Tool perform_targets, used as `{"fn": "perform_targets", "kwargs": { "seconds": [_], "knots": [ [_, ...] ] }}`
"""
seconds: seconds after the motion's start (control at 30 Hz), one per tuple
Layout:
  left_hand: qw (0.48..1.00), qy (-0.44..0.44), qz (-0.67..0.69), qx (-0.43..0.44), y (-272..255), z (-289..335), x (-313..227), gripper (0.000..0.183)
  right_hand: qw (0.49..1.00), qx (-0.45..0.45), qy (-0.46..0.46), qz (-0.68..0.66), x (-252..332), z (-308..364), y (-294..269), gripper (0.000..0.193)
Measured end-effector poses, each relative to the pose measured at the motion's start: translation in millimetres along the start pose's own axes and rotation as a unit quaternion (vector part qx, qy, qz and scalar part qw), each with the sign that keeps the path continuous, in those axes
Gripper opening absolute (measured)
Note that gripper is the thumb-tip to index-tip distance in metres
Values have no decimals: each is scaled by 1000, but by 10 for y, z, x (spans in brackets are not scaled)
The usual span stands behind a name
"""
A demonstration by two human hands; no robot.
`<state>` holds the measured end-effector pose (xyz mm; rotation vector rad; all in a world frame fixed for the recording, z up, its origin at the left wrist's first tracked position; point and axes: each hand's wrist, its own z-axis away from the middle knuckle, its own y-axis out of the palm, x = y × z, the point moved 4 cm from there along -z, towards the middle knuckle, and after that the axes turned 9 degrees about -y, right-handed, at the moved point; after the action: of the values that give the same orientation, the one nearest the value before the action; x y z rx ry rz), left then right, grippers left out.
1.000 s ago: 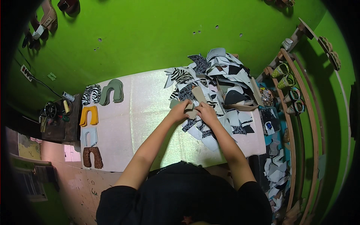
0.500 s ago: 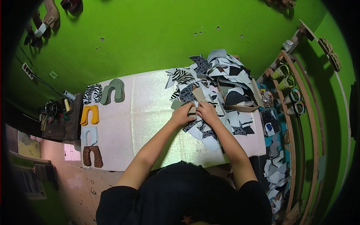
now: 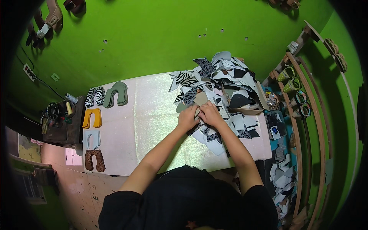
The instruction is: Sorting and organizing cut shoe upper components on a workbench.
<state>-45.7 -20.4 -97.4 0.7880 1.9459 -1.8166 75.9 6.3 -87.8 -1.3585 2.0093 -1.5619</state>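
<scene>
My left hand point(image 3: 188, 118) and my right hand point(image 3: 210, 114) meet at the front of a heap of cut material pieces point(image 3: 188, 79). Both have their fingers closed on a beige cut piece point(image 3: 200, 98), whose upper part shows beyond the fingertips. The lower part of that piece is hidden by the fingers. A grey-green scrap point(image 3: 179, 107) lies beside my left hand. White and black-patterned scraps point(image 3: 215, 147) spread under and around my right wrist.
At the table's left stand stacks of U-shaped pieces: zebra point(image 3: 94, 96), green point(image 3: 115, 94), yellow point(image 3: 91, 117), white point(image 3: 91, 138) and leopard point(image 3: 95, 160). An open box point(image 3: 259, 111) heaped with scraps stands right. A sewing machine point(image 3: 53, 111) is far left, a wooden shoe rack point(image 3: 305, 126) right.
The beige piece has turned and now shows broader above the fingers. Both hands have drawn closer together, with the left shifting slightly right.
</scene>
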Motion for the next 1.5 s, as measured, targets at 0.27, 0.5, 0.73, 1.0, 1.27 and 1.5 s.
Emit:
{"fn": "perform_targets", "kwargs": {
  "seconds": [0.27, 0.5, 0.73, 1.0, 1.27, 1.5],
  "knots": [
    [991, -32, 123, -30, -387, -107, -25, 43, 997, -6, 55, -63, 159, -173, -408, 22],
    [957, -4, 288, -20, -656, -144, 84, 30, 990, -74, 49, -113, 289, -268, -502, 19],
    [788, -103, 577, 188, -786, 119, 162, 25, 923, -81, 195, -322, 545, -403, -580, 17],
    [698, -138, 678, 184, -988, 518, 290, 32, 921, -56, 217, -318, 942, -494, -502, 16],
    [777, -163, 572, 209, -1024, 892, 665, 28, 871, 32, 245, -425, 1202, -344, 142, 20],
    [799, -188, 526, 221, -1327, 1151, 946, 28, 882, 47, 276, -378, 1477, -418, 590, 27]
  ]
}}
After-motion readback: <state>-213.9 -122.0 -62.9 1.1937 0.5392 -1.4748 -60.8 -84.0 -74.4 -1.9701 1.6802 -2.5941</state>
